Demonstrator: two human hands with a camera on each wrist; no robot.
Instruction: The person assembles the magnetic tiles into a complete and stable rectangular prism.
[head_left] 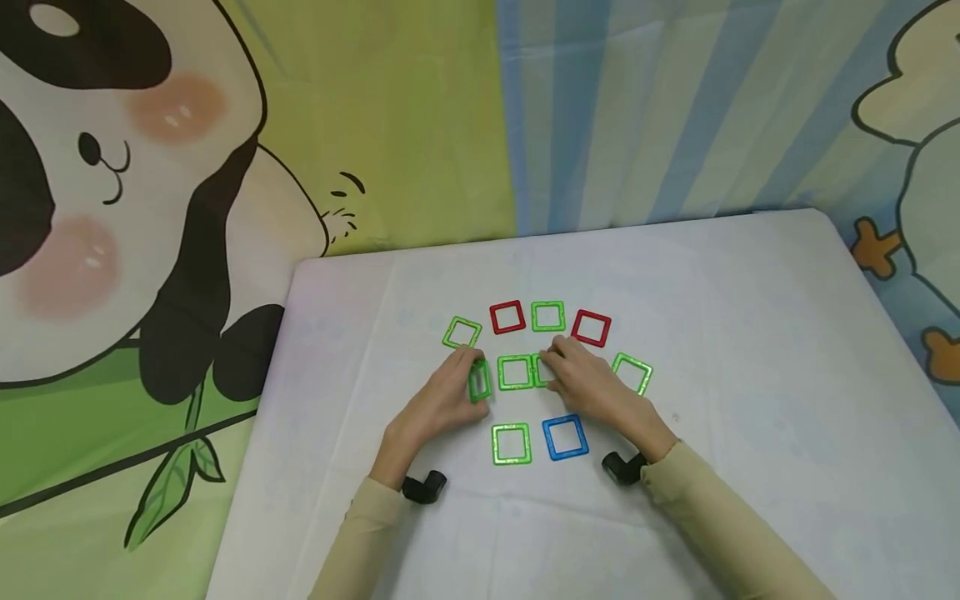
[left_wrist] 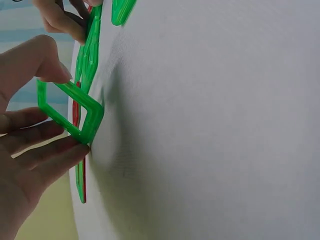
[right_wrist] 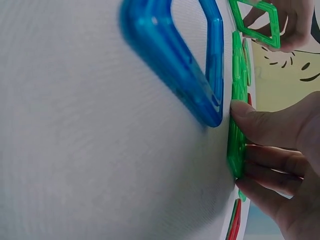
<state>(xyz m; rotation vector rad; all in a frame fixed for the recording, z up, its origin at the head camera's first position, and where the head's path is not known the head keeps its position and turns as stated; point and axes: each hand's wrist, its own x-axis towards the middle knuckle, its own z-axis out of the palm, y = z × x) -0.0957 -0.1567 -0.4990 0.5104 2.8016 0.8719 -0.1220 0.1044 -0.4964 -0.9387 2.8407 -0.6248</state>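
Note:
My left hand (head_left: 441, 398) pinches a green square magnetic tile (left_wrist: 92, 122) between thumb and fingers. That tile stands tilted on edge, close over the table, left of the middle row. In the middle row, my right hand (head_left: 588, 379) grips another green square tile (right_wrist: 236, 145) by its edges, thumb on the near side and fingers on the far side. Part of this tile is hidden under the fingers. It lies flat, side against side with a further green tile (head_left: 516, 387) on its left.
Behind the hands lie two red tiles (head_left: 494, 321) and two green ones (head_left: 547, 304). A green tile (head_left: 646, 379) lies right of my right hand. Nearer are a green tile (head_left: 496, 444) and a blue tile (head_left: 570, 455). The white table (head_left: 750, 333) meets a cartoon-printed cloth behind.

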